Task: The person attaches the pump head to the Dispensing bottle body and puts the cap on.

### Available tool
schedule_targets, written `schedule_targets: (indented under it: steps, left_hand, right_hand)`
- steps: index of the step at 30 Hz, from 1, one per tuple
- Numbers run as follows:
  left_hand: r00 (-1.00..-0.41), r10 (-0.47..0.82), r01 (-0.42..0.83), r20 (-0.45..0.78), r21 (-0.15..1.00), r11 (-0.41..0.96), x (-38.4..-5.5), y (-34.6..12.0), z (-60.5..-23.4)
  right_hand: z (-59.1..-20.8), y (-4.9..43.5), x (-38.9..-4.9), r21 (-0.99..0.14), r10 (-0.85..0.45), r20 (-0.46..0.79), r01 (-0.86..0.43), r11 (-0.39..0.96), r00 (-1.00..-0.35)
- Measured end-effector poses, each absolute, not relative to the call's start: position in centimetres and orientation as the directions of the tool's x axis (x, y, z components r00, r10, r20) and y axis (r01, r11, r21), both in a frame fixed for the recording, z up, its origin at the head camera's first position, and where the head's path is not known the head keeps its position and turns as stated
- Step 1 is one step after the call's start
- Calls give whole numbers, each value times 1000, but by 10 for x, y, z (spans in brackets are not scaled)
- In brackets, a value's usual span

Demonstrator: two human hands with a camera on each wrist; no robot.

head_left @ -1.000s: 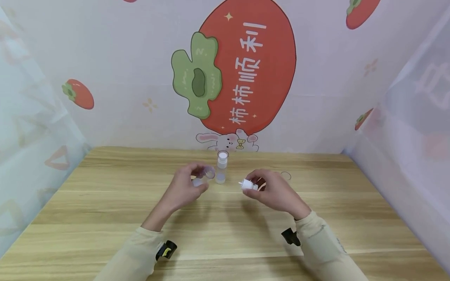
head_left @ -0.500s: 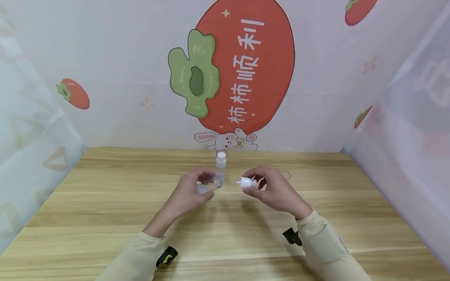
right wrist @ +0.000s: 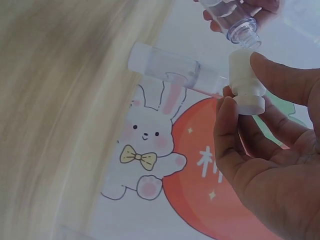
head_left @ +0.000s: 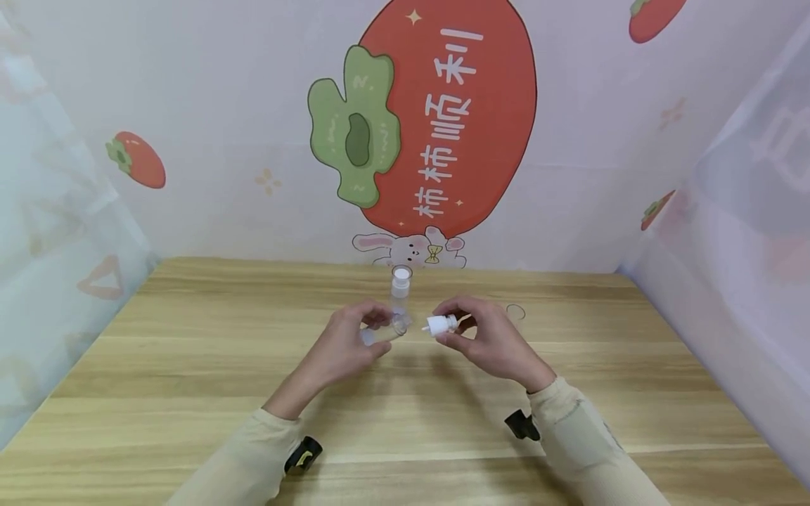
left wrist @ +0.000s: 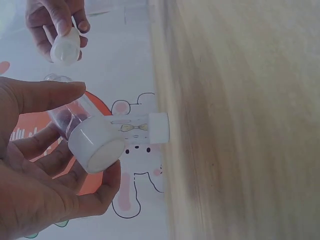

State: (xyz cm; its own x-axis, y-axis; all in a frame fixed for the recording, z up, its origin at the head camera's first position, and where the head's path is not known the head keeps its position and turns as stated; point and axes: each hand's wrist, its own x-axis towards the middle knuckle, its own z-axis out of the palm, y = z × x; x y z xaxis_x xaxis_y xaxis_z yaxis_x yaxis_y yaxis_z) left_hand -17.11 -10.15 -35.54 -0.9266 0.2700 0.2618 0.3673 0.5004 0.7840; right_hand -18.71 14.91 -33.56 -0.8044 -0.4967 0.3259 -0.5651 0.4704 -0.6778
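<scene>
My left hand (head_left: 344, 344) grips a clear bottle (right wrist: 226, 17) with a white base (left wrist: 97, 145), tilted so that its uncapped neck points right. Facing it across a small gap, my right hand (head_left: 493, 341) pinches a white pump top (right wrist: 245, 82) between thumb and fingers. The pump top lies sideways in the head view, its thin tip toward the bottle neck. Just behind the held bottle stands a second clear bottle (head_left: 401, 287) with a white top and white base. Its lower part is partly hidden in the head view.
A thin, clear, round-rimmed object (head_left: 515, 311) is on the wooden table (head_left: 405, 422) beyond my right hand; its kind is unclear. A printed cloth wall (head_left: 221, 105) rises at the table's back edge, and cloth panels flank both sides.
My left hand has moved right with the bottle, narrowing the gap to the pump top. The right hand has barely shifted. The standing bottle stays in place.
</scene>
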Motion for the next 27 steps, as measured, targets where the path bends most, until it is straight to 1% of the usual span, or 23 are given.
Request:
schedule_targets:
  steps: [5,11,17,27]
  left_hand:
    - [-919,292,383,266,784,489,-173,-102,-358]
    - [-906,324,406,273,780,476,-174,-103,-362]
    - [-898,342,419,277,774,474,-173,-102,-363]
    - [-893,366,422,262,768,482,-171,-100,-361]
  right_hand:
    - [-339,147,-190,-719,-485,285,-518,463,-827]
    - [-343,146,-190,-795,-460,237,-443,415,-856]
    - [-344,144,-190,-844,-436,216,-391,367,-874]
    - [-343,143,-189,-864,-438,198,-368,345,-877]
